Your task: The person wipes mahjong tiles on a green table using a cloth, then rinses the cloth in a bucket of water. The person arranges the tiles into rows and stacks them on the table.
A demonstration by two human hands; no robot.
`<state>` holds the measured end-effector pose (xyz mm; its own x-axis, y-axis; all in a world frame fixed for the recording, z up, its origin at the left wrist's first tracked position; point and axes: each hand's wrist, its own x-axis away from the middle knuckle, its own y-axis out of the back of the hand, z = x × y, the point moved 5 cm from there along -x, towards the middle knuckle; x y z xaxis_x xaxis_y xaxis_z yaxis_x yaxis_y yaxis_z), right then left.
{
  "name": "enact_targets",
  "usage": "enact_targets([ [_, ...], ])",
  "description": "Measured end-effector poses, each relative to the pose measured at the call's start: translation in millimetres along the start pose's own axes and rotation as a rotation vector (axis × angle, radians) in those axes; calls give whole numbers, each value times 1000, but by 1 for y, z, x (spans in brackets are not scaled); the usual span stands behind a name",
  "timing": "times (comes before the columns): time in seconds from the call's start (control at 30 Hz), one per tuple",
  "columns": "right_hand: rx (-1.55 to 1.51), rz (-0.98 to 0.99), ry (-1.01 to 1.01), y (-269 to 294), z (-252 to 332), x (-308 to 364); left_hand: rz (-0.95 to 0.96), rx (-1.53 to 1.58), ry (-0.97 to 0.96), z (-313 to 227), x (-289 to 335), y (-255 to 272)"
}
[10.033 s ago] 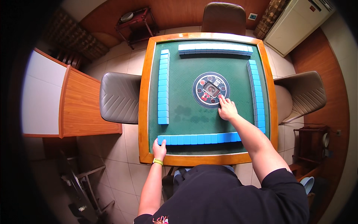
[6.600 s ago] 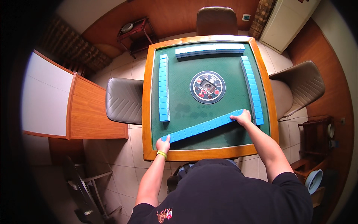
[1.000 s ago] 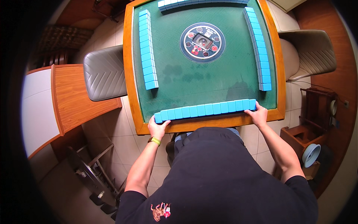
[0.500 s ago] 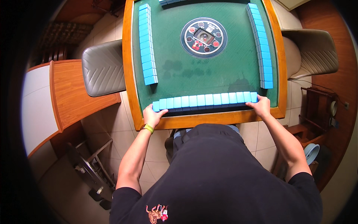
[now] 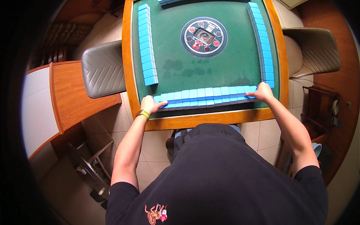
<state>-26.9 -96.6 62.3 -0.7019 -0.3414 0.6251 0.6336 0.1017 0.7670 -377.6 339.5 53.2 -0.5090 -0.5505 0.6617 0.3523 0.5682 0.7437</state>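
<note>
A long row of blue tiles (image 5: 205, 97), stacked two high, lies across the near edge of the green desk (image 5: 210, 67), centre frame. The left hand (image 5: 150, 104) presses its left end, the right hand (image 5: 260, 92) its right end, each grip clenched against the tiles.

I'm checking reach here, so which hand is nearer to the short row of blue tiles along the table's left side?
Left. The left hand presses the near tile row's left end, just below the left-side row. The right hand holds the near row's far end, across the table.
</note>
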Motion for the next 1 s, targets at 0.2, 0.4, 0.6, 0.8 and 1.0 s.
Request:
enact_targets([
  [0.2,-2,179,-104,13,13,-5,13,-20,-16,5,-13,-1],
  [0.4,-40,177,-125,16,14,-7,81,23,26,9,-20,-2],
  [0.6,-55,219,-187,25,22,-8,124,68,43,8,-24,-1],
  [0.8,-108,289,-212,16,17,-32,174,70,99,12,-41,-2],
  [1.0,-127,333,-191,15,18,-40,180,135,112,16,-44,-4],
])
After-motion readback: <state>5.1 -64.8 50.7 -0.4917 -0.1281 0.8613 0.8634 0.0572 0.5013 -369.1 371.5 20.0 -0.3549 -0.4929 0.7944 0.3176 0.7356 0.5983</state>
